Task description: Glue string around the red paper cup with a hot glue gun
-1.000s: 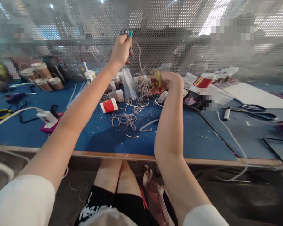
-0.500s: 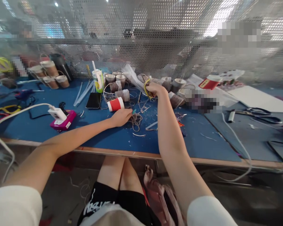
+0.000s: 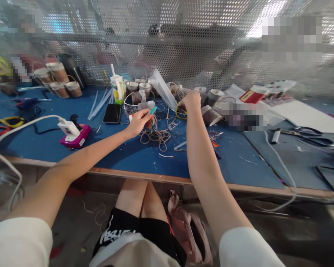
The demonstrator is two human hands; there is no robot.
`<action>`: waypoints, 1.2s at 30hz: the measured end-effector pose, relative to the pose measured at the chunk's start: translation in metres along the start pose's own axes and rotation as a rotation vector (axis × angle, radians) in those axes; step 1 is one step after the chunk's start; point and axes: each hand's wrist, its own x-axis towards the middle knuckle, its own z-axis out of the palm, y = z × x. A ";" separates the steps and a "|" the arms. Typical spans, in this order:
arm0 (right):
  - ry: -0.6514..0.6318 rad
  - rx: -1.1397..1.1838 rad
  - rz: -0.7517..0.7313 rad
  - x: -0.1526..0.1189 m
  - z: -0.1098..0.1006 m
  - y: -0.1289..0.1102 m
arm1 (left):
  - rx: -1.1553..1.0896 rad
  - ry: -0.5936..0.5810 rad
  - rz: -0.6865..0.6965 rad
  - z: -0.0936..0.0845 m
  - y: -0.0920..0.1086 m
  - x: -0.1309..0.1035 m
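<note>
Head view: tangled twine (image 3: pixel 159 138) lies on the surface (image 3: pixel 133 159); left of it, the left hand (image 3: pixel 139 121) grip pinches a teal object (image 3: pixel 153 110); beyond it, rightward, the right hand (image 3: pixel 193 99) adjoins a yellow loop (image 3: pixel 177 112), grip state indeterminable

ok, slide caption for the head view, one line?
Left hand grips a teal object beside tangled cord; right hand sits by a yellow loop over a cluttered blue workbench.

No wording can be read for certain. White lettering (image 3: pixel 114 235) on the black shorts (image 3: pixel 153 225), below the table's (image 3: pixel 139 161) front edge, is creased; print on the drink carton (image 3: pixel 117 91) and red cup (image 3: pixel 254 96), toward the back edge, is blurred.
</note>
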 end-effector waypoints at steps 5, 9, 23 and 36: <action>-0.090 -0.095 -0.243 -0.038 -0.035 -0.047 | 0.020 0.077 0.080 -0.007 0.009 0.001; -0.741 -0.015 -0.459 -0.084 -0.041 -0.086 | 0.006 0.147 0.135 -0.012 0.017 0.007; -0.555 0.535 -0.698 -0.072 -0.055 -0.061 | 0.317 -0.069 0.137 -0.038 0.092 0.087; -0.110 0.647 -0.047 -0.081 -0.057 -0.070 | 0.737 -0.465 0.030 -0.045 0.059 0.091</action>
